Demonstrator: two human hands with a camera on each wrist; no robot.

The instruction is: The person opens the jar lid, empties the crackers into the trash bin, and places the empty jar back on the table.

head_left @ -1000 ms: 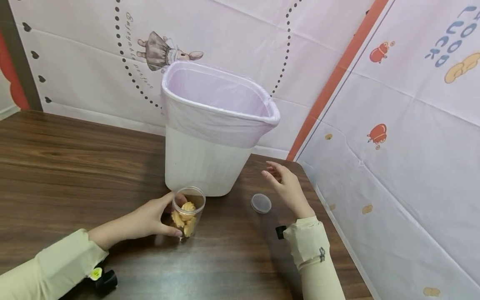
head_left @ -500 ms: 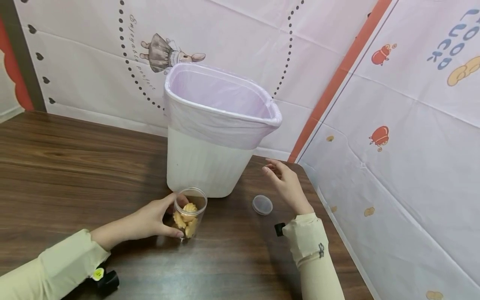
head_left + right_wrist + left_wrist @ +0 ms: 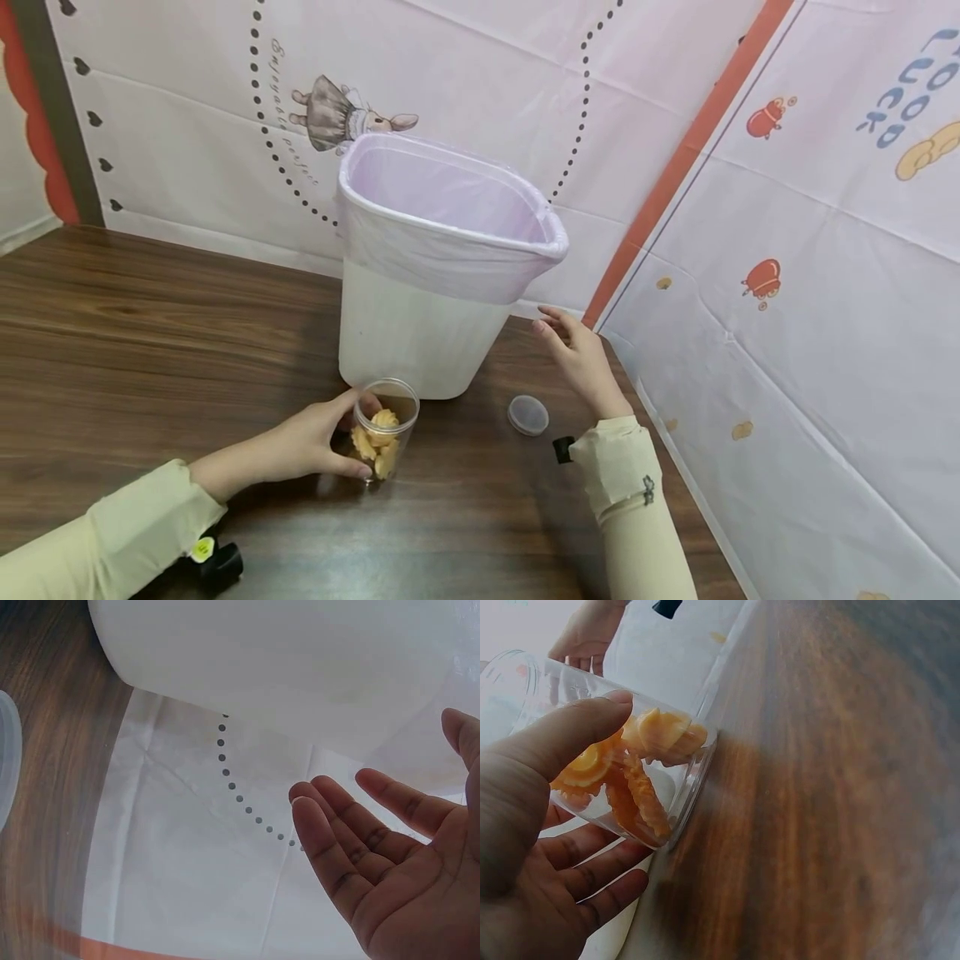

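My left hand [image 3: 311, 442] holds a clear plastic jar [image 3: 405, 421] on the table, thumb on the near side and fingers behind. Its top is uncovered, and several yellow piped cookies [image 3: 385, 423] lie inside. In the left wrist view the thumb [image 3: 581, 724] crosses the jar's wall and the cookies [image 3: 641, 799] show near its base. My right hand [image 3: 587, 371] is raised at the right, fingers relaxed and slightly bent, with nothing in it. A round translucent lid [image 3: 528, 415] lies flat on the table just left of the right wrist.
A tall white trash bin [image 3: 420, 333] with a pale purple liner bag [image 3: 450, 258] stands right behind the jar. Printed cloth walls [image 3: 675, 183] rise behind and to the right of the dark wooden table [image 3: 187, 333].
The head view has shifted a little, so everything sits slightly lower and further right. My right hand has moved slightly away from the lid, toward the wall. The left hand keeps holding the jar.
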